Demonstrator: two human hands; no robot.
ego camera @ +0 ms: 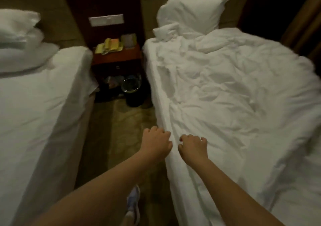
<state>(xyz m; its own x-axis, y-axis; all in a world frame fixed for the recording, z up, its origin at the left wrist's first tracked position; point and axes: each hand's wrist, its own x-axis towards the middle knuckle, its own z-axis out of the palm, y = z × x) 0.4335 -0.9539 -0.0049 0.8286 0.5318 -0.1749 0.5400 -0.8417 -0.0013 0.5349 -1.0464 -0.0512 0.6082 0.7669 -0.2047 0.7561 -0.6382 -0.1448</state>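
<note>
A dark nightstand (116, 55) and a black bin (133, 93) sit between a neat bed (43, 104) and a bed under a crumpled white cover (225, 95). A pillow (191, 12) lies at its top. Both arms reach forward, close together. The left hand (157, 143) curls its fingers at the cover's side edge. The right hand (193, 146) bends its fingers down onto the cover. I cannot tell if either grips it.

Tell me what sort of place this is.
Probably a hotel twin room: two white-linen single beds, a nightstand between them under a wall switch panel, a lined floor bin. The left hand and right hand grip one duvet.
</note>
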